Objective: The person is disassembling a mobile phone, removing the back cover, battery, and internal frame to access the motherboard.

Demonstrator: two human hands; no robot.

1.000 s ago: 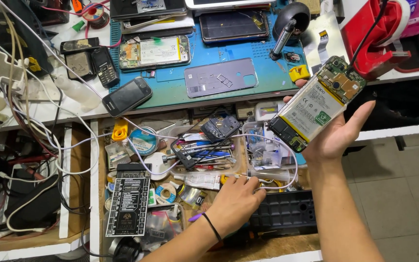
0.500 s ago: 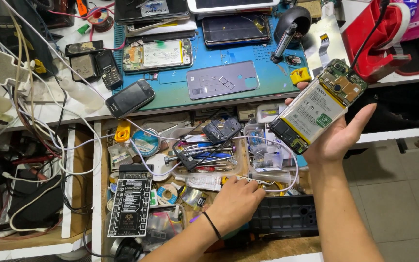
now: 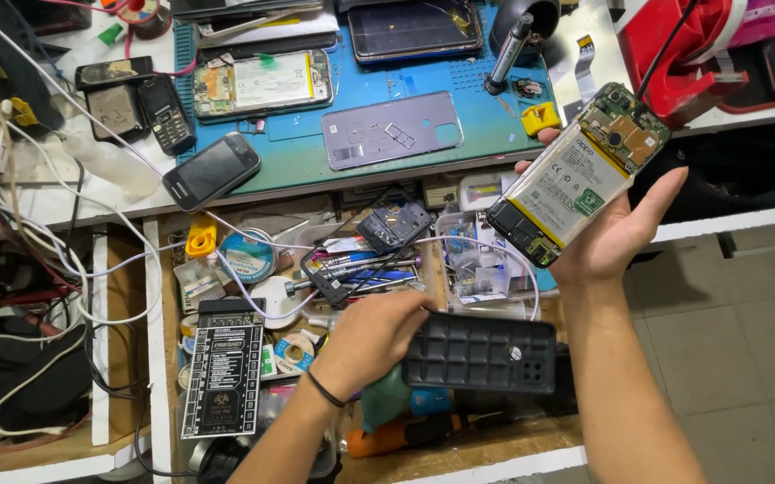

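My right hand [image 3: 616, 229] holds an opened phone [image 3: 575, 175] with its back off, so the white battery and green circuit board show; it is tilted above the drawer's right edge. My left hand [image 3: 378, 336] grips the left end of a black ribbed phone case [image 3: 486, 352], lifted a little over the cluttered open drawer [image 3: 168, 358]. A black band circles my left wrist.
A blue work mat [image 3: 316, 148] carries a grey phone back cover [image 3: 392, 130], an opened phone [image 3: 262, 82] and a tablet [image 3: 414, 27]. A dark phone [image 3: 212, 170] lies at the mat's edge. Cables hang at left. A red device [image 3: 674, 49] stands at right.
My left hand has pulled the black phone case up out of the drawer clutter. My right hand with the opened phone has stayed nearly in place.
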